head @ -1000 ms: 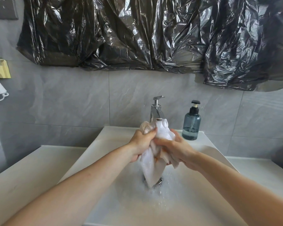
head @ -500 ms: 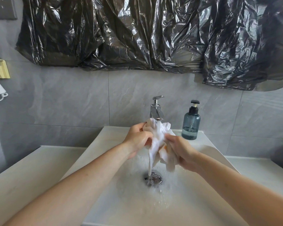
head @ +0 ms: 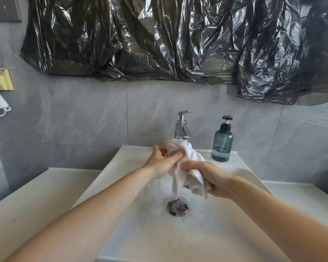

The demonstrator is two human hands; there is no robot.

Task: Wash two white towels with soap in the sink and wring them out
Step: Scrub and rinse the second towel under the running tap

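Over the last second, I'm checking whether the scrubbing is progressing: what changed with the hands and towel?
The right hand slid lower and nearer, bunching the white towel and drawing its hanging tail up, so the drain now shows. The left hand shifted slightly up and left, keeping its grip near the faucet. Both hands held on throughout. The soap bottle and sink stayed put.
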